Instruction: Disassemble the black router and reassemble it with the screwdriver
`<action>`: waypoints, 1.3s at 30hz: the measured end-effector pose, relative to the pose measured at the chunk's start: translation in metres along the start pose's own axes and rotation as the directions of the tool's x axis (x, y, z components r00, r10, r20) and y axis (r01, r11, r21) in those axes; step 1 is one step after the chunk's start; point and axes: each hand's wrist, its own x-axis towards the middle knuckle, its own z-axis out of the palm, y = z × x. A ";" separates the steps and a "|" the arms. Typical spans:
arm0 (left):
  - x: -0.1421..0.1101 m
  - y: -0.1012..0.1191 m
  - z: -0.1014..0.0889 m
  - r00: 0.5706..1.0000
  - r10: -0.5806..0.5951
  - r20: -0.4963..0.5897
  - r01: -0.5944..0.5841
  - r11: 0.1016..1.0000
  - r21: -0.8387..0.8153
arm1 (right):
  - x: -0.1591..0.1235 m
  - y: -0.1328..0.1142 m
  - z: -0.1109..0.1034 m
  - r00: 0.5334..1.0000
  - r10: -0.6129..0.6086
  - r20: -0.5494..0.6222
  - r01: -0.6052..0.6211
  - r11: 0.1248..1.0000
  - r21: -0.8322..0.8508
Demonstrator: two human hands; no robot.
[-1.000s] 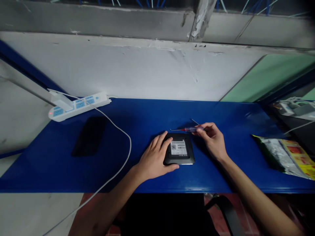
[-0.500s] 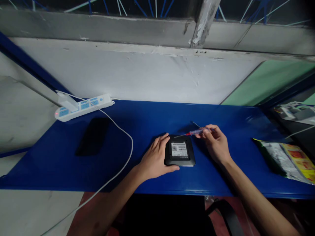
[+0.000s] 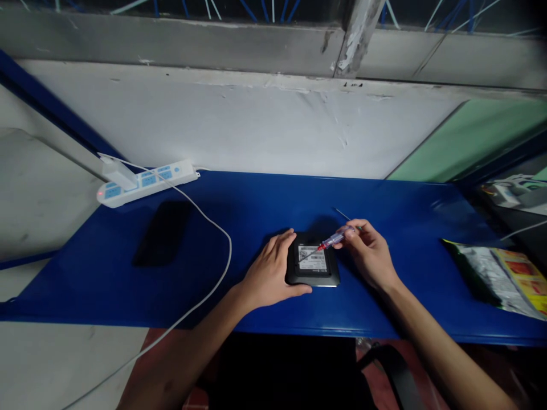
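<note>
A flat black square device (image 3: pixel 314 281) with a white printed label lies on the blue table. My left hand (image 3: pixel 269 270) grips it from the left, fingers at the far corner and thumb along the near edge. In my right hand (image 3: pixel 370 250) is a screwdriver (image 3: pixel 335 238) with a clear purplish handle and a red collar. Its shaft slants down to the left across the label, the tip near the device's left side. Behind that hand shows a second thin metal shaft (image 3: pixel 342 214); the hand hides its other end, so I cannot tell whether it is held.
A white power strip (image 3: pixel 149 181) with a plugged-in charger stands at the back left. Its white cable (image 3: pixel 229 250) curves over the table toward the front. A dark phone-like slab (image 3: pixel 162 233) lies at left. On the right are a shiny colourful packet (image 3: pixel 498 276) and the blue table (image 3: pixel 265 199) edge.
The screwdriver has swung from the device's far left corner toward its near left side, its shaft now crossing the label. My left hand keeps its hold on the device.
</note>
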 end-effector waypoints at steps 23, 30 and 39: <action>0.001 -0.001 0.000 1.000 0.014 -0.012 -0.014 1.000 -0.003 | -0.004 -0.006 0.005 0.998 -0.049 0.030 0.052 0.992 -0.112; 0.000 -0.001 -0.001 1.000 0.018 -0.004 -0.018 1.000 -0.004 | -0.002 0.000 -0.001 0.995 -0.082 -0.054 0.076 0.990 -0.115; 0.001 0.000 -0.002 1.000 0.017 0.018 -0.017 1.000 0.020 | -0.002 0.002 -0.007 0.975 -0.121 -0.184 0.107 0.991 -0.085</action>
